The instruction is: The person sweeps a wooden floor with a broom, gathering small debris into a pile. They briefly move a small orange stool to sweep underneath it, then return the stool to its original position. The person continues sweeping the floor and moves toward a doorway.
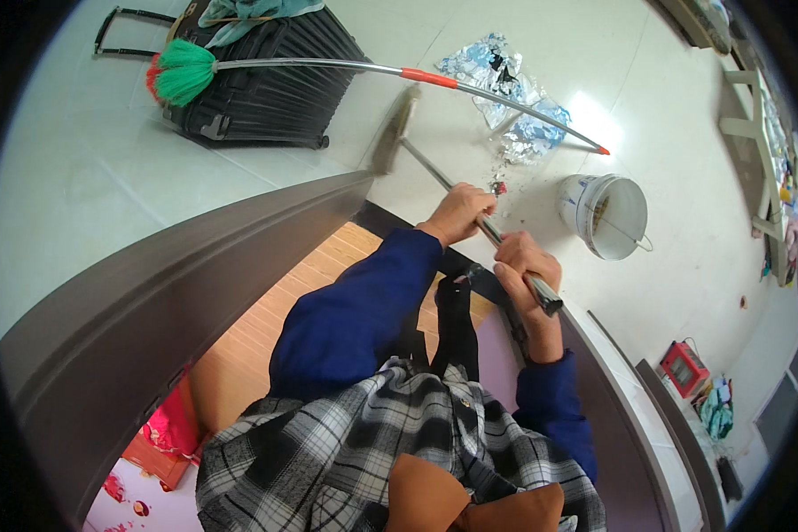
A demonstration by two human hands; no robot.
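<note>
Both hands grip the metal handle of a push broom (429, 165), which slants across the doorway. My left hand (460, 214) wraps round the shaft higher up, nearer the broom's head. Close to the handle's end, my right hand (528, 262) is closed round it, with the tip sticking out past the fingers. The wide, brownish broom head (395, 133) is blurred and lies by the end of the dark door frame. Dust and bits of debris (508, 202) are scattered on the tiles right of my left hand, with a small red scrap (498, 188) among them.
A white bucket (576, 199) stands right of the debris. Crumpled silver-blue foil sheets (528, 115) lie beyond it. A long-poled green duster (189, 73) stretches from the black suitcase (279, 89) across the foil. The dark door frame (195, 239) flanks my left. A white rack (754, 133) stands far right.
</note>
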